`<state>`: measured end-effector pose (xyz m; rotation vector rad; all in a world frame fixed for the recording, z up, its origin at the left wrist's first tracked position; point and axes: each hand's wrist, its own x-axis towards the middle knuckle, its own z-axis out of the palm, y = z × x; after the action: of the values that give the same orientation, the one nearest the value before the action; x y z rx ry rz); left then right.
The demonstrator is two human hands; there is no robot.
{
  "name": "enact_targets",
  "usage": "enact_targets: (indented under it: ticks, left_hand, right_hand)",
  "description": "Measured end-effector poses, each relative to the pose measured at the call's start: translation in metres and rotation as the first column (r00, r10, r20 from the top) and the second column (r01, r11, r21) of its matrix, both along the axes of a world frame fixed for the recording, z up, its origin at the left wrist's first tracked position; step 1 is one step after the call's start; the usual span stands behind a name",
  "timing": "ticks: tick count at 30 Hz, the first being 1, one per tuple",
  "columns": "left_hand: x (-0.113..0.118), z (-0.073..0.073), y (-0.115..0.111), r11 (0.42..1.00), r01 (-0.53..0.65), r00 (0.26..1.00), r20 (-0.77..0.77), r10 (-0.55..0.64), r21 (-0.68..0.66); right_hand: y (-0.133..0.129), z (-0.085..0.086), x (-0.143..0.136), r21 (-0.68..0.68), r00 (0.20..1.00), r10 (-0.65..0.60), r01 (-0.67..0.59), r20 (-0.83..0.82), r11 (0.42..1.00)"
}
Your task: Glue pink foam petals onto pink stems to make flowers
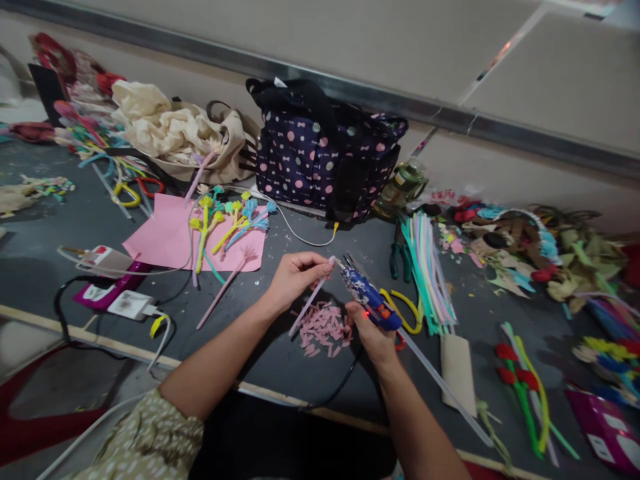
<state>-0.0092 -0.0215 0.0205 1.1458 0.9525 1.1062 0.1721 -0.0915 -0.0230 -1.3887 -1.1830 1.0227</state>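
Between its fingertips my left hand [301, 275] pinches the top of a pale pink pipe cleaner stem [308, 308]. My right hand [373, 337] is wrapped round a blue glue gun [367, 297], whose nozzle is close to the stem's tip; whether they touch I cannot tell. A long clear glue stick [443, 383] sticks out of the gun's back. Below the hands lies a pile of short pink pieces [324, 330]. Yellow-handled scissors [413, 313] lie behind the glue gun, partly hidden by it.
Finished-looking yellow and blue pipe cleaner flowers [235, 223] lie on a pink sheet [167, 230]. A bundle of pastel pipe cleaners [430, 270] is on the right, beside dark-handled pliers [400, 253]. A dark patterned bag [320, 153] stands at the back. Power strips [107, 287] and cables lie left.
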Motion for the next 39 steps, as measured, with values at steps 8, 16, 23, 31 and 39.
enact_targets:
  ticks: [8, 16, 23, 31, 39]
  left_hand:
    - [0.000, -0.003, 0.001, 1.000, 0.004, 1.000, 0.020, -0.004, 0.008]
    - [-0.002, -0.006, 0.002, 0.990, -0.034, 0.994, -0.095, 0.048, 0.140]
    - [-0.003, -0.004, 0.002, 0.927, -0.042, 0.961, -0.239, 0.139, 0.372]
    - [-0.008, -0.002, 0.004, 0.904, -0.131, 0.924, -0.280, 0.260, 0.406]
    - [-0.013, 0.002, 0.013, 0.973, -0.220, 0.972, 0.074, 0.225, -0.066]
  right_hand:
    - [0.002, -0.003, 0.000, -0.021, 1.000, 0.007, -0.007, -0.009, 1.000]
    - [0.003, 0.004, -0.001, -0.007, 0.999, 0.035, -0.034, 0.033, 0.999]
    - [0.002, 0.017, -0.005, -0.053, 0.996, 0.053, -0.049, 0.069, 0.997]
    - [0.005, 0.030, -0.006, 0.170, 0.900, -0.004, -0.078, 0.436, 0.982]
    - [0.019, 0.027, 0.011, 0.070, 0.792, 0.010, -0.066, 0.611, 0.995]
